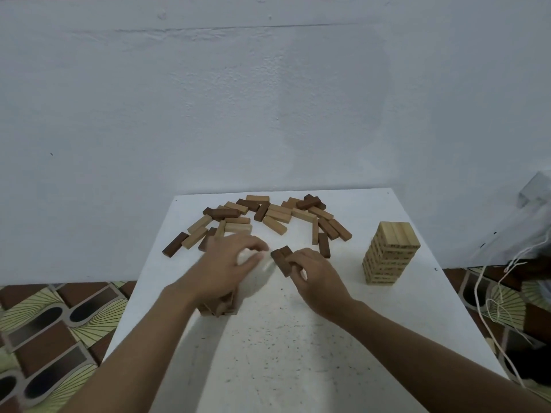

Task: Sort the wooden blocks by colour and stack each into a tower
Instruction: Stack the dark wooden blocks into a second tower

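Dark blocks (281, 259), 2 together, are pinched by the right hand (322, 281). Left hand (223, 269) curls, blurred; its hold is unclear.

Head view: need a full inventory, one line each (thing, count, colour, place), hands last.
table: one, white and speckled, centre.
loose blocks: roughly thirty, mixed light and dark brown, scattered along the table's far side.
light tower: one, pale wood, upright on the table's right side.
dark blocks: two or three, dark brown, mid-table, in the right hand's grip.
second stack: one, mostly hidden under the left hand, colour unclear.
wall: one, pale blue-white, behind the table.
floor: patterned brown and green tiles, both sides of the table.
cord: white, trailing on the far right.
left hand: one, motion-blurred, over the second stack; grip unclear.
right hand: one, pinches the dark blocks.
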A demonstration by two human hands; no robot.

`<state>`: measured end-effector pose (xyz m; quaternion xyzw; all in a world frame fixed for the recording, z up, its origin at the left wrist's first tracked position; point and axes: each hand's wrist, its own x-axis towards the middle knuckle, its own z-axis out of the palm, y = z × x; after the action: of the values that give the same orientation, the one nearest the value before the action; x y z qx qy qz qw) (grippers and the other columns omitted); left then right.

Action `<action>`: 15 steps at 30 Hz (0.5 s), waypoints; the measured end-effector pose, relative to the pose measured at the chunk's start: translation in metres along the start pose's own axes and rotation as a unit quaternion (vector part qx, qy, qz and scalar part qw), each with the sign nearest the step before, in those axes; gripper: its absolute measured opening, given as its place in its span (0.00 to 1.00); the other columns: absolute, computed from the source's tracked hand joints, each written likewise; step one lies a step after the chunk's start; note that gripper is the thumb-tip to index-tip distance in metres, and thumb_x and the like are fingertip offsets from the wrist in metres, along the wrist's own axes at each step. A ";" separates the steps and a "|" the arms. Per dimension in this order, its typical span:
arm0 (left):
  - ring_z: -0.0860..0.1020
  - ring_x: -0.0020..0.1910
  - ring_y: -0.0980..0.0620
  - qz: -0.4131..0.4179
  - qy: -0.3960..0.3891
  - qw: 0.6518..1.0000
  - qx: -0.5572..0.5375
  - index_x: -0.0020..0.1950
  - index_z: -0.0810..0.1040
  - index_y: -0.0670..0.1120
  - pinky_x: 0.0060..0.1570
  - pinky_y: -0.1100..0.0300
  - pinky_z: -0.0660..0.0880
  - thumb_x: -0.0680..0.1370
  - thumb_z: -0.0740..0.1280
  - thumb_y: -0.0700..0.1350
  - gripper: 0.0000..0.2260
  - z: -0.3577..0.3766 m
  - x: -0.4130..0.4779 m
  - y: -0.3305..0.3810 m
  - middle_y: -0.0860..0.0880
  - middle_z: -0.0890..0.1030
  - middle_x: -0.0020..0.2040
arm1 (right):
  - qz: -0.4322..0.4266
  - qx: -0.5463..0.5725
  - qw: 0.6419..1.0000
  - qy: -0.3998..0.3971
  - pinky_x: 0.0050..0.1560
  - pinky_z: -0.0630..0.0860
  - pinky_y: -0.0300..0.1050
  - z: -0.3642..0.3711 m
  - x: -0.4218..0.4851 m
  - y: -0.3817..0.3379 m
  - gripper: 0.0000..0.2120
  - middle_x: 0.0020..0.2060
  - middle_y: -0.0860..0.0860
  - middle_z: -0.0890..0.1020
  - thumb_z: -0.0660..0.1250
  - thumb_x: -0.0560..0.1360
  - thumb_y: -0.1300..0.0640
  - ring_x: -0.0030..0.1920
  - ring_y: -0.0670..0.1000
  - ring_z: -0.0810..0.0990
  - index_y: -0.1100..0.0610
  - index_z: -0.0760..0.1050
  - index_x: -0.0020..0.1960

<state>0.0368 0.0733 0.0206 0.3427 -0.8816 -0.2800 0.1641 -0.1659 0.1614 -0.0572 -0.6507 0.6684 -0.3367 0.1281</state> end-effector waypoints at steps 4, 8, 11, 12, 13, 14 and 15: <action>0.77 0.56 0.61 -0.063 0.127 0.987 -0.083 0.54 0.83 0.57 0.52 0.70 0.70 0.83 0.65 0.49 0.07 -0.030 -0.036 -0.028 0.63 0.82 0.53 | 0.009 0.096 0.995 -0.010 0.53 0.75 0.35 0.001 -0.001 -0.023 0.12 0.53 0.48 0.82 0.62 0.82 0.56 0.51 0.43 0.78 0.57 0.80 0.61; 0.75 0.63 0.65 -0.099 0.086 0.985 -0.113 0.61 0.81 0.61 0.60 0.61 0.70 0.83 0.60 0.55 0.12 -0.037 -0.063 -0.054 0.67 0.79 0.62 | 0.014 0.145 0.988 -0.057 0.59 0.74 0.40 0.007 -0.005 -0.058 0.19 0.57 0.42 0.80 0.64 0.80 0.42 0.58 0.41 0.76 0.51 0.77 0.65; 0.73 0.66 0.68 -0.111 0.075 0.979 -0.153 0.65 0.79 0.63 0.60 0.63 0.69 0.83 0.59 0.56 0.14 -0.032 -0.072 -0.058 0.69 0.77 0.65 | 0.009 0.112 0.987 -0.119 0.65 0.67 0.41 0.013 -0.008 -0.080 0.29 0.66 0.40 0.73 0.66 0.75 0.35 0.65 0.40 0.69 0.47 0.70 0.72; 0.72 0.66 0.69 -0.114 0.077 0.977 -0.166 0.65 0.79 0.63 0.59 0.65 0.69 0.83 0.59 0.56 0.14 -0.031 -0.075 -0.060 0.69 0.77 0.66 | 0.002 0.093 0.987 -0.130 0.66 0.66 0.42 0.017 -0.009 -0.086 0.34 0.68 0.40 0.71 0.67 0.73 0.32 0.67 0.40 0.66 0.46 0.67 0.73; 0.71 0.67 0.70 -0.116 0.076 0.975 -0.175 0.66 0.78 0.64 0.59 0.66 0.68 0.83 0.59 0.56 0.14 -0.028 -0.076 -0.061 0.69 0.77 0.66 | -0.008 0.075 0.989 -0.131 0.68 0.66 0.43 0.020 -0.009 -0.090 0.37 0.69 0.39 0.69 0.67 0.71 0.29 0.68 0.41 0.65 0.45 0.66 0.74; 0.71 0.67 0.70 -0.119 0.077 0.973 -0.180 0.67 0.78 0.64 0.60 0.67 0.68 0.83 0.59 0.56 0.14 -0.026 -0.076 -0.063 0.68 0.76 0.67 | -0.021 0.062 0.990 -0.127 0.69 0.66 0.45 0.024 -0.010 -0.093 0.39 0.69 0.39 0.68 0.68 0.69 0.28 0.68 0.41 0.64 0.44 0.64 0.74; 0.71 0.69 0.69 -0.121 0.078 0.972 -0.185 0.68 0.77 0.64 0.63 0.65 0.69 0.83 0.60 0.57 0.15 -0.023 -0.078 -0.064 0.68 0.76 0.68 | -0.030 0.058 0.990 -0.122 0.69 0.66 0.46 0.028 -0.010 -0.096 0.40 0.69 0.39 0.68 0.69 0.68 0.28 0.68 0.41 0.64 0.44 0.64 0.74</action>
<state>0.1363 0.0795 -0.0079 0.4309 -0.7509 -0.4289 0.2577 -0.0725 0.1704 -0.0220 -0.6979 0.6078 -0.2965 0.2359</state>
